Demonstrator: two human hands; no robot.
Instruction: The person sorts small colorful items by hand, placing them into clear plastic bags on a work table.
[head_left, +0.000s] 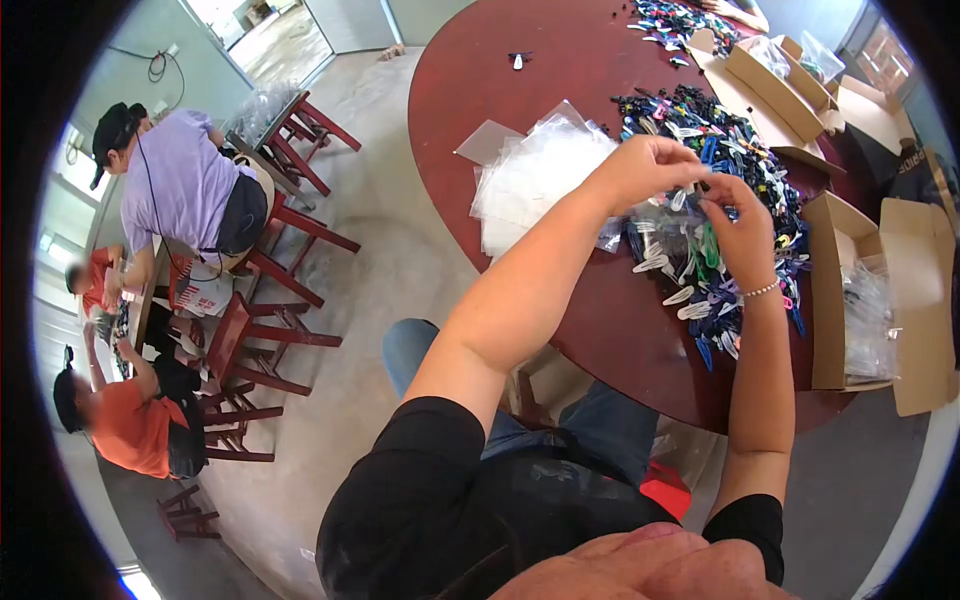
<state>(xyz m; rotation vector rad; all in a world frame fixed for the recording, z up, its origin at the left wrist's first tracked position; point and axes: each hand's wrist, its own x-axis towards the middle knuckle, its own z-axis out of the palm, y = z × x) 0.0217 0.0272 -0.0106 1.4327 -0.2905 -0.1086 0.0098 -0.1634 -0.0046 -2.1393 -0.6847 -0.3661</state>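
My left hand [650, 172] reaches in from the left, its thumb and fingers pinched together over the heap of hair clips [700, 290]. Fingertips of my right hand [740, 215] meet it from the other side, curled in a pinch. Between and just below the hands hangs a small clear plastic bag [665, 214], held at its top edge. Snap hair clips in black, blue, white and green show around and through it. To the left of my left hand lies a spread stack of clear flat bags [545, 175].
An open cardboard box [830, 300] with filled clear bags stands at the right edge of the red table [450, 90]. More boxes [775, 90] and clips lie farther back. One clip [518, 61] lies apart. Several people sit on red stools at left; another person's hand [722, 8] shows at the top.
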